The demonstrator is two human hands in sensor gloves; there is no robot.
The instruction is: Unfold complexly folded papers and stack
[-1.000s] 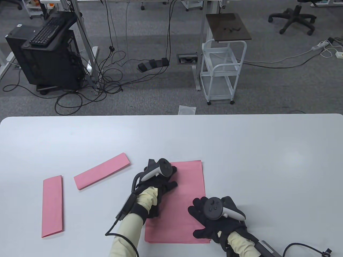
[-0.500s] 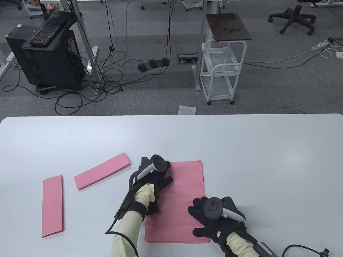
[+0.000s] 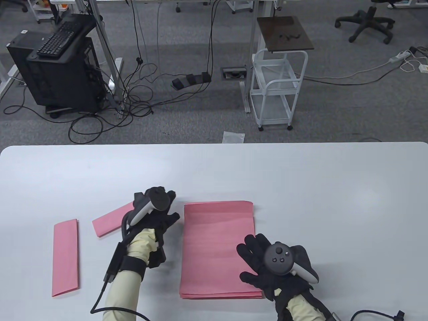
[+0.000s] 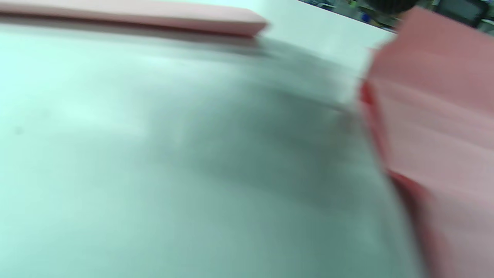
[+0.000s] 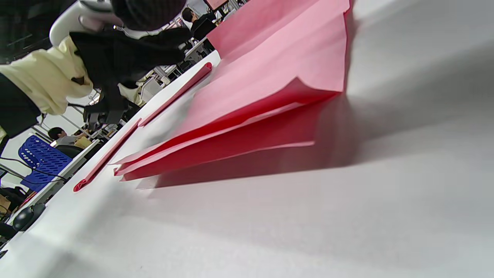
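Observation:
A stack of unfolded pink sheets lies flat on the white table; it also shows in the right wrist view and, blurred, in the left wrist view. My right hand rests open on the stack's lower right part, fingers spread. My left hand is open and empty, off the stack, above the right end of a slanted folded pink strip. Whether it touches the strip is hidden. A second folded pink strip lies upright at the far left.
The table's far edge runs across the middle of the table view. Beyond it on the floor stand a white cart, a black computer stand and loose cables. The left wrist view is motion-blurred.
My left hand has left the stack's left side and moved left to the slanted folded strip. My right hand has shifted slightly right and stays on the stack.

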